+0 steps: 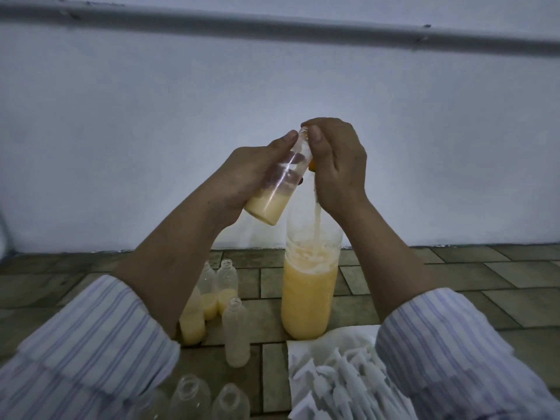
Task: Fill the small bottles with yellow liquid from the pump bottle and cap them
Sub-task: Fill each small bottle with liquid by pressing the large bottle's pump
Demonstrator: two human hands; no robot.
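Overhead, a left hand [242, 174] grips a small bottle [277, 183], tilted with its neck toward 1 o'clock and a little yellow liquid in its base, against the top of the tall pump bottle [309, 286]. A right hand [336, 165] curls over the pump head, fingers bent around it. At 7 o'clock from the pump bottle stand partly filled bottles [212, 295] on the tiled floor [454, 277]; white caps [342, 383] lie at 5 o'clock on paper.
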